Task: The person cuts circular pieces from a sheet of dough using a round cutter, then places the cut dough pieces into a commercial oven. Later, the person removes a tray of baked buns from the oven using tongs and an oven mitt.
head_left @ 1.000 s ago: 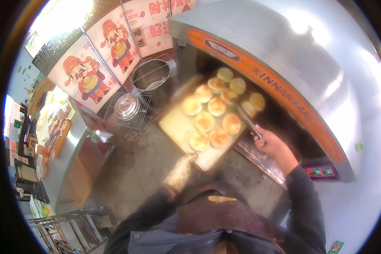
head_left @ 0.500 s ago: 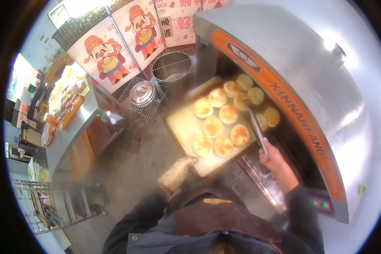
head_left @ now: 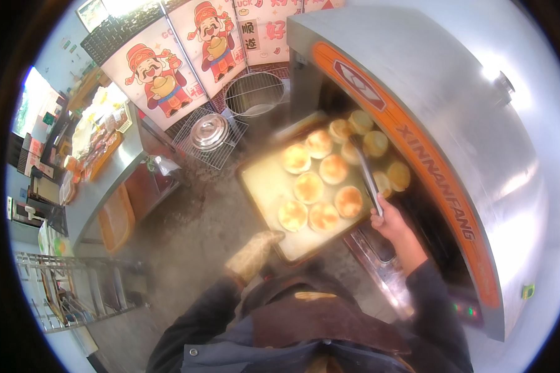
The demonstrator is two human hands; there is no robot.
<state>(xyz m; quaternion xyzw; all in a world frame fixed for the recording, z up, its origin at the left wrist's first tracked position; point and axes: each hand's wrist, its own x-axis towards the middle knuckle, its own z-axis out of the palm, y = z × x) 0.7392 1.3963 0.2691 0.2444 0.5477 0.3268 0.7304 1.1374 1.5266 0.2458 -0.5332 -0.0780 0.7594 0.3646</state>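
Observation:
A baking tray (head_left: 262,186) with several round, browned flatbreads (head_left: 308,188) sits partly inside the oven mouth and partly out over the floor. In a pale cloth oven mitt, my left hand (head_left: 253,253) grips the tray's near left edge. My right hand (head_left: 393,221) is closed round metal tongs (head_left: 369,179), which slant away from me over the tray. Their tips touch or lie just over a flatbread (head_left: 350,153) at the oven's opening; whether they pinch it I cannot tell. More flatbreads sit in the shadow within the oven.
The steel oven (head_left: 442,81) with an orange front strip fills the right side. Ahead stand a round wire-topped bin (head_left: 255,93), a metal lid (head_left: 210,132) on a wire rack and a printed screen (head_left: 152,78). A steel counter (head_left: 115,165) and a metal rack (head_left: 84,292) stand left.
The tongs and my right hand have shifted slightly left and away from me, with the tips moving along the tray. My left hand keeps its grip; the whole view has shifted slightly.

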